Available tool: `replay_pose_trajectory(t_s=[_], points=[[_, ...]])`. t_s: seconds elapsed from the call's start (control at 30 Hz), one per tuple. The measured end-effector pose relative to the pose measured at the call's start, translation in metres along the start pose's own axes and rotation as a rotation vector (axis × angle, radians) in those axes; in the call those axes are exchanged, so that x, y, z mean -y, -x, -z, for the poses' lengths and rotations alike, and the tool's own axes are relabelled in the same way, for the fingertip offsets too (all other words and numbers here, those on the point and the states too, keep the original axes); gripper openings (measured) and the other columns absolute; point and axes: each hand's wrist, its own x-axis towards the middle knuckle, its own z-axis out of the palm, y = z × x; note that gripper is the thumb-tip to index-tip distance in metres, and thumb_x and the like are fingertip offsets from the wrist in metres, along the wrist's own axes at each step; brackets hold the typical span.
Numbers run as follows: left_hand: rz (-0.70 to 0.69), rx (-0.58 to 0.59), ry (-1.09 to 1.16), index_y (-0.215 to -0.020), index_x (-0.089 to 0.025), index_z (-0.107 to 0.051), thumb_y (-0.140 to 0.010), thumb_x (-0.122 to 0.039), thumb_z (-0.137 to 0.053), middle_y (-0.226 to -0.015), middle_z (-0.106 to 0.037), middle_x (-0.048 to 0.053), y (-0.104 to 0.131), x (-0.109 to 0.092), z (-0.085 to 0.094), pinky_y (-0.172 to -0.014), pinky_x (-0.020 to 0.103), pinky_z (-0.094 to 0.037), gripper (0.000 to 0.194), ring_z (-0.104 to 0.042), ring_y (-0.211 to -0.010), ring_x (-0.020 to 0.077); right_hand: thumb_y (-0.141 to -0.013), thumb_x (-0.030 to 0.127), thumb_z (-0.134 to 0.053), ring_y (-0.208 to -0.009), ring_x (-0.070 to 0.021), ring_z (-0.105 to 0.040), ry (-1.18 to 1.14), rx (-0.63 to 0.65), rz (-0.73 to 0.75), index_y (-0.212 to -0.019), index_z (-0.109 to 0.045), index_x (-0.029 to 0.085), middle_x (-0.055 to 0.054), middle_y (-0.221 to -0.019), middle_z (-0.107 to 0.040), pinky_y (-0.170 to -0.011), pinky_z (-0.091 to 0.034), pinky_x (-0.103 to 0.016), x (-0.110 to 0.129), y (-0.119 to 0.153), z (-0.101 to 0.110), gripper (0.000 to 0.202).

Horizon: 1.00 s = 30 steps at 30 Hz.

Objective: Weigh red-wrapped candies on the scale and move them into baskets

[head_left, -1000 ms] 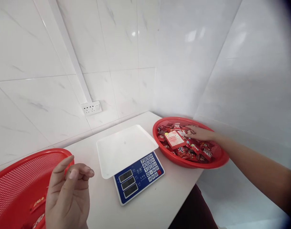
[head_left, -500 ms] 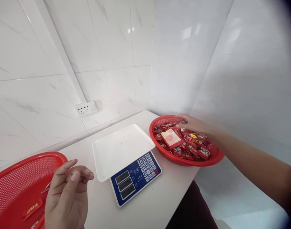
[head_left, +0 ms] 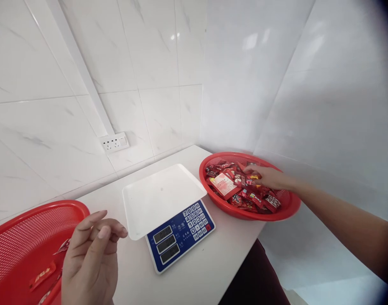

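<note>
My right hand (head_left: 270,177) is inside the red basket (head_left: 225,211) on the right, its fingers closed on a dark red candy packet (head_left: 241,180). Red wrapped packets (head_left: 251,197) fill this basket. A pink and white card (head_left: 224,183) lies on top of them, left of my fingers. At the lower left my left hand (head_left: 92,258) is raised, palm up, with fingers loosely curled and apart and nothing in them. It is nearest to a second red basket (head_left: 25,224), partly out of view, which holds a few packets (head_left: 43,275).
Between the baskets stands a digital scale (head_left: 181,237) with a blue keypad face and a bare white pan (head_left: 163,197). All of it rests on a white table (head_left: 206,262) against tiled walls. A wall socket (head_left: 114,142) sits behind the scale.
My right hand has moved from the basket's far rim down and nearer, into the packets. A dark red packet now shows at its fingertips. My left hand has hardly moved.
</note>
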Motion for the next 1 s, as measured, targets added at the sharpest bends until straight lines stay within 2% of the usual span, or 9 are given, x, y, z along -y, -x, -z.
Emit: replay_pose_trajectory(t_s=[0.17, 0.37, 0.5, 0.6, 0.7, 0.8, 0.9, 0.93, 1.0], points=[[-0.001, -0.008, -0.018, -0.097, -0.023, -0.064, -0.077, -0.023, -0.066, -0.067, -0.062, -0.001, 0.001, -0.001, -0.002, -0.063, 0.021, -0.049, 0.021, -0.057, -0.064, 0.0123, -0.072, 0.022, -0.053, -0.088, -0.0211, -0.063, -0.044, -0.044, -0.096, -0.084, -0.06, 0.022, -0.005, -0.093, -0.07, -0.074, -0.048, -0.03, 0.019, -0.001, 0.022, 0.013], [-0.014, -0.009, -0.019, -0.097, -0.023, -0.064, -0.078, -0.022, -0.065, -0.067, -0.062, -0.001, 0.001, -0.002, -0.003, -0.064, 0.02, -0.049, 0.019, -0.057, -0.065, 0.0118, -0.077, 0.026, -0.051, -0.08, -0.0192, -0.061, -0.065, -0.165, -0.178, -0.09, -0.06, 0.02, -0.005, -0.089, -0.069, -0.074, -0.044, -0.031, 0.035, 0.003, 0.042, 0.016], [-0.021, 0.013, -0.005, -0.096, -0.023, -0.064, -0.078, -0.022, -0.065, -0.067, -0.063, -0.001, 0.0, 0.0, -0.001, -0.064, 0.021, -0.049, 0.018, -0.058, -0.064, 0.0117, -0.077, 0.023, -0.051, -0.079, -0.0188, -0.06, -0.079, -0.226, -0.173, -0.087, -0.06, 0.02, -0.004, -0.086, -0.068, -0.074, -0.043, -0.032, 0.056, 0.007, 0.047, 0.014], [-0.015, 0.051, -0.005, -0.096, -0.022, -0.065, -0.077, -0.024, -0.066, -0.065, -0.063, -0.001, 0.0, 0.002, -0.001, -0.062, 0.022, -0.049, 0.019, -0.058, -0.062, 0.0119, -0.076, 0.028, -0.054, -0.072, -0.0163, -0.059, -0.287, -0.203, -0.134, -0.085, -0.058, 0.021, -0.003, -0.081, -0.067, -0.068, -0.045, -0.03, 0.08, 0.009, 0.04, 0.012], [0.022, 0.082, -0.008, -0.098, -0.023, -0.064, -0.078, -0.028, -0.066, -0.068, -0.063, 0.0, 0.002, 0.007, -0.004, -0.064, 0.024, -0.051, 0.02, -0.059, -0.066, 0.0126, -0.068, 0.033, -0.066, -0.069, -0.0151, -0.059, -0.666, -0.096, -0.082, -0.083, -0.057, 0.022, 0.0, -0.078, -0.066, -0.066, -0.047, -0.03, 0.114, 0.011, 0.02, 0.02], [0.141, 0.145, -0.028, -0.108, -0.027, -0.059, -0.08, -0.033, -0.065, -0.1, -0.065, 0.005, 0.005, 0.018, -0.012, -0.079, 0.031, -0.052, 0.03, -0.06, -0.096, 0.0189, -0.061, 0.035, -0.073, -0.075, -0.0157, -0.061, -0.932, 0.119, -0.015, -0.082, -0.057, 0.022, 0.0, -0.083, -0.066, -0.068, -0.05, -0.03, 0.155, 0.016, -0.008, 0.029], [0.328, 0.328, 0.0, -0.129, -0.036, -0.044, -0.079, -0.038, -0.066, -0.138, -0.043, 0.007, 0.007, 0.034, -0.018, -0.092, 0.04, -0.047, 0.054, -0.04, -0.128, 0.0265, -0.059, 0.038, -0.076, -0.073, -0.015, -0.061, -1.016, 0.349, 0.032, -0.08, -0.057, 0.021, 0.0, -0.079, -0.065, -0.065, -0.05, -0.029, 0.193, 0.021, -0.04, 0.033], [0.401, 0.397, 0.036, -0.133, -0.038, -0.038, -0.079, -0.039, -0.066, -0.144, -0.036, 0.007, 0.007, 0.039, -0.019, -0.091, 0.043, -0.048, 0.061, -0.036, -0.13, 0.0286, -0.059, 0.04, -0.076, -0.071, -0.0146, -0.061, -1.031, 0.42, 0.044, -0.079, -0.057, 0.021, 0.0, -0.077, -0.065, -0.064, -0.05, -0.028, 0.204, 0.023, -0.05, 0.034], [0.521, 0.483, 0.123, -0.137, -0.039, -0.03, -0.077, -0.042, -0.067, -0.147, -0.03, 0.008, 0.006, 0.048, -0.021, -0.087, 0.045, -0.05, 0.071, -0.04, -0.128, 0.0318, -0.059, 0.041, -0.077, -0.068, -0.0139, -0.061, -1.056, 0.544, 0.072, -0.079, -0.056, 0.02, 0.001, -0.076, -0.064, -0.063, -0.05, -0.029, 0.221, 0.024, -0.07, 0.035]])
